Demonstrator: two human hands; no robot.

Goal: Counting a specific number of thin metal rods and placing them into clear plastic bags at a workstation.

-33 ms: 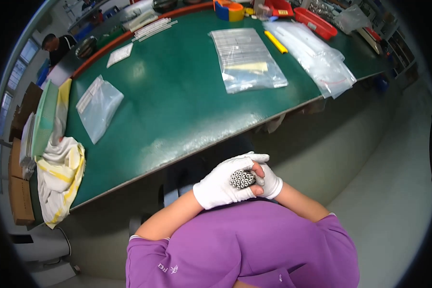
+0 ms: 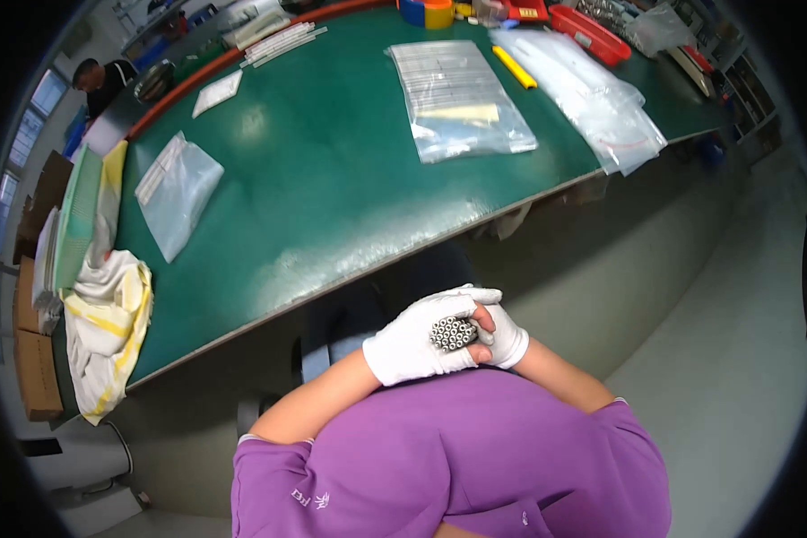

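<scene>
A tight bundle of thin metal tubes [image 2: 453, 334] is held in front of my chest, its round open ends facing up. My left hand [image 2: 412, 341], in a white glove, is wrapped around the bundle. Bare fingertips poke out of the glove at the bundle's right side. Against that same side presses my right hand [image 2: 508, 339], also white-gloved and closed round the tubes. Most of its fingers are hidden behind the left hand, as are the tubes' lower ends.
Ahead stands a green-topped table [image 2: 305, 179]. On it lie a clear bag of thin rods [image 2: 448, 81], a yellow bar [image 2: 514, 67], plastic bags [image 2: 583, 99], a smaller bag [image 2: 179, 197] and white sticks [image 2: 282, 43]. A cloth [image 2: 108, 332] drapes over the left corner. A person [image 2: 103, 85] is at far left.
The table and the things on it sit slightly higher and further left in the picture. Both hands keep the same hold on the bundle of metal tubes.
</scene>
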